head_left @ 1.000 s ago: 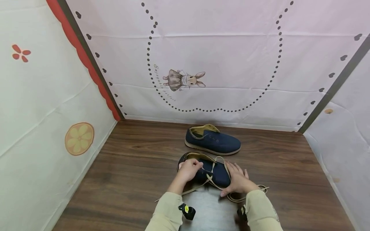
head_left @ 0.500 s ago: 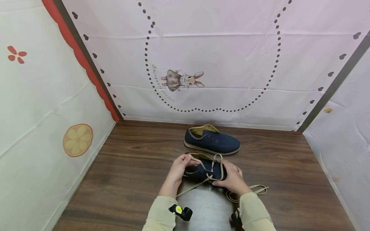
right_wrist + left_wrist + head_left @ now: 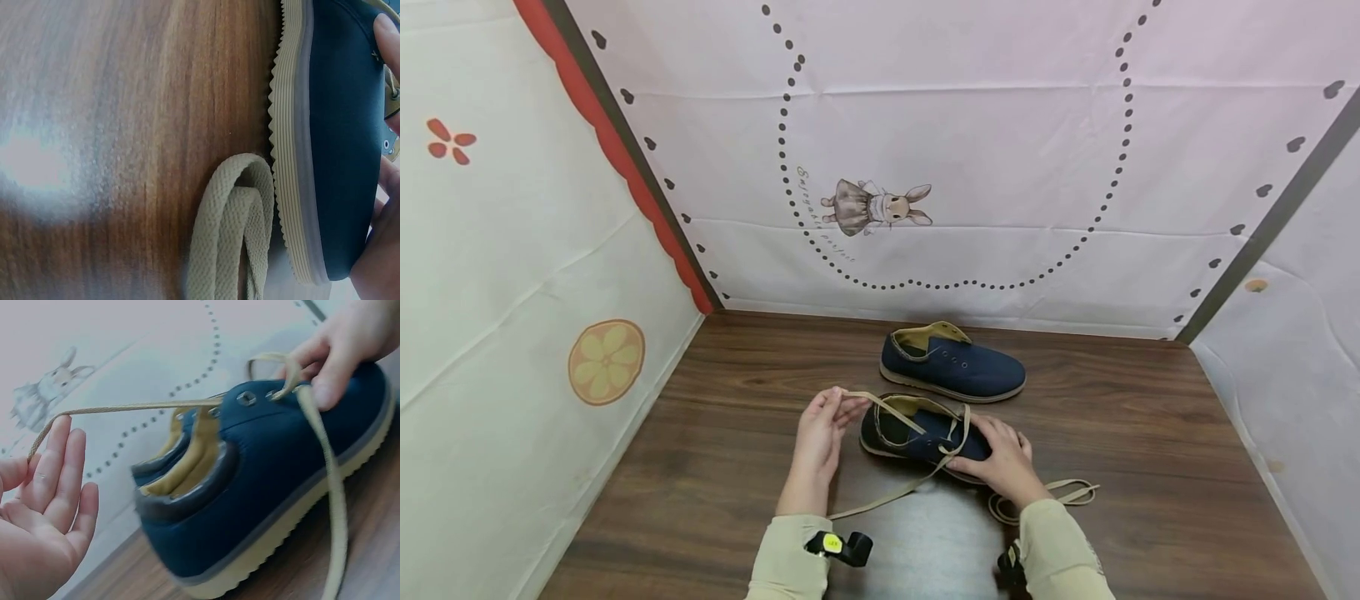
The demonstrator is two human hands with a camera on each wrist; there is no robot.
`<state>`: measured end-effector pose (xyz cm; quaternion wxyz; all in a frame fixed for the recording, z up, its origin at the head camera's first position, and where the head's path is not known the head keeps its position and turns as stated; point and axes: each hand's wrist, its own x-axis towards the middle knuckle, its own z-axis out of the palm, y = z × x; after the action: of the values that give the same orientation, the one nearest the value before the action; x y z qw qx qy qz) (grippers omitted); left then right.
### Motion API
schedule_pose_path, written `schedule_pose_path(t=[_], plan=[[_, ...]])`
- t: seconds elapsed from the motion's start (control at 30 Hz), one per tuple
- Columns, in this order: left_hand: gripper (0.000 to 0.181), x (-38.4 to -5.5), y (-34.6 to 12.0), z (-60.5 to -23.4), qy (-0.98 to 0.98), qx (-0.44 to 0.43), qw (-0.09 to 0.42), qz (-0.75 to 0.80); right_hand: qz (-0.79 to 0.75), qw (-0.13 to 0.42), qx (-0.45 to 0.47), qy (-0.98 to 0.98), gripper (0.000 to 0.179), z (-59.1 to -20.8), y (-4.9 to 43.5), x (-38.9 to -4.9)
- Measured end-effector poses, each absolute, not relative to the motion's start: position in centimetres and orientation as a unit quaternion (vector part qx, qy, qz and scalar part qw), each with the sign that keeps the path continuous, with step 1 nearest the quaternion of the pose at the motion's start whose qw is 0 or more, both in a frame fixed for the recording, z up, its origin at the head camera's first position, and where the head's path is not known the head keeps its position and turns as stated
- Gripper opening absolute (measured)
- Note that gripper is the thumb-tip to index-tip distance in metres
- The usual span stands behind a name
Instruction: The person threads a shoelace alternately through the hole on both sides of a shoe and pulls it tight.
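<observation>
A navy blue shoe (image 3: pixel 269 456) with a tan lining and pale ridged sole sits on the wooden table, toe to the right. My left hand (image 3: pixel 820 433) is left of its heel, pinching a beige shoelace (image 3: pixel 137 408) between thumb and index finger. That lace runs taut from the hand to an eyelet near the shoe's opening. Over the toe, my right hand (image 3: pixel 1002 454) grips the shoe, thumb on the near side and fingers on the far side. Another lace end hangs over the near side and trails left across the table.
A matching blue shoe (image 3: pixel 977 371) without visible lacing stands just behind, near the back wall. To the right lies a looped spare shoelace (image 3: pixel 1078 493), close to the sole in the right wrist view. Printed white cloth walls (image 3: pixel 970 150) enclose the table.
My left hand has moved from the shoe's opening out to the left, drawing the lace through the eyelet. My right hand has shifted slightly left and now holds the toe more closely.
</observation>
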<state>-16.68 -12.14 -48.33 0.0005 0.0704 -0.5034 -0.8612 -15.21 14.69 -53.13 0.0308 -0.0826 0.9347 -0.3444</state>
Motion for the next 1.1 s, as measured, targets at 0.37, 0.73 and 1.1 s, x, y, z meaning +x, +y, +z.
schedule_pose_path(t=[0.37, 0.73, 1.1], plan=[[0.019, -17.0, -15.0, -48.0, -0.447, 0.125, 0.048, -0.884, -0.342, 0.033, -0.081, 0.936, 0.078, -53.0, 14.6, -15.1], [0.02, -16.7, -16.7, -47.6, -0.392, 0.125, 0.086, -0.907, -0.346, 0.038, -0.081, 0.934, 0.077, -53.0, 14.6, -15.2], [0.015, -16.7, -17.1, -48.9, -0.462, 0.16, 0.087, -0.868, -0.348, 0.035, -0.08, 0.934, 0.077, -53.0, 14.6, -15.2]])
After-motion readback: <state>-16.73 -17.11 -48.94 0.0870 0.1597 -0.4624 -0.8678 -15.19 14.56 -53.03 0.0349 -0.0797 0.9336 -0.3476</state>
